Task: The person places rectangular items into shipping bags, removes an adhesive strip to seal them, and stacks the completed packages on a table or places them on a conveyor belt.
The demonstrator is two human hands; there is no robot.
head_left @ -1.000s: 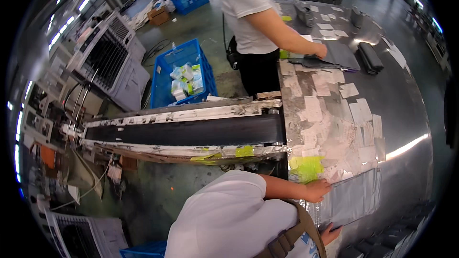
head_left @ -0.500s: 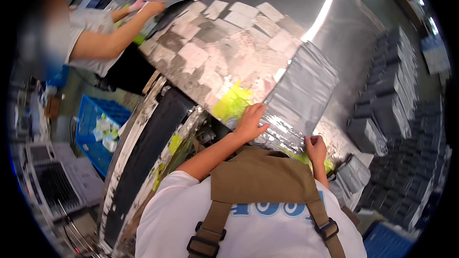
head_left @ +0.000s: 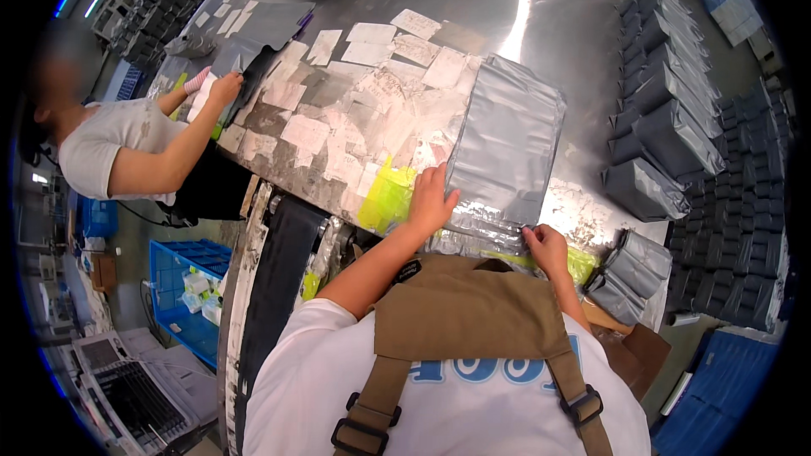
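Grey bag lies flat on the worktop. Left hand: fingers extended, at bag's left edge. Right hand: pinches near right corner.

I see bare metal worktop past the far end of the gray bag, room enough for a hand to slide across. A lane also runs down the bag's right side, walled off by the row of gray packages. A gray bundle crowds the right fingers. Leftward, flat paper patches leave passage up to the co-worker's arm.
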